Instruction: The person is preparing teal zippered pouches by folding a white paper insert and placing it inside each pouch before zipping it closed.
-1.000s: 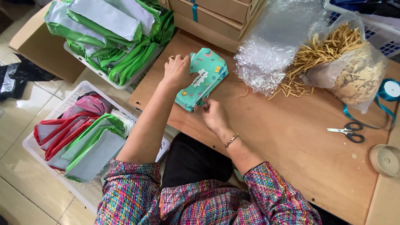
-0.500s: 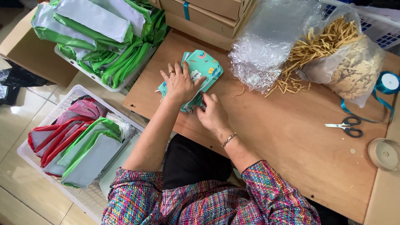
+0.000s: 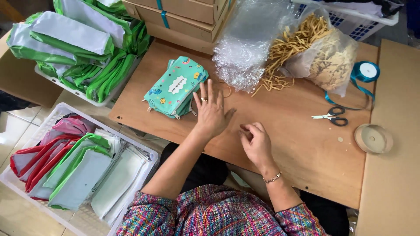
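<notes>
My left hand [image 3: 211, 111] lay flat and open on the surface [image 3: 284, 126], holding nothing, just beside the teal pouches [image 3: 175, 87]. My right hand [image 3: 256, 142] was curled, fingertips pinched together; what they held, I couldn't tell. Whatever they pinched looked to call for fine fingertip work.

Brown wooden tabletop [image 3: 306, 144], plain board with a small dark hole near its left corner, seen from above. To its right, a paler tan board surface [image 3: 393, 175] butts against it at the same level. Floor [image 3: 13, 131] of glossy pale tiles at lower left, catching soft reflections. Brown cardboard boxes [image 3: 183, 13] stacked along the far edge of the tabletop, strapped with teal bands. Two white plastic crates [image 3: 57, 109] sit on the floor at left. Light is even, diffuse, shadows soft. No walls or windows in view.
</notes>
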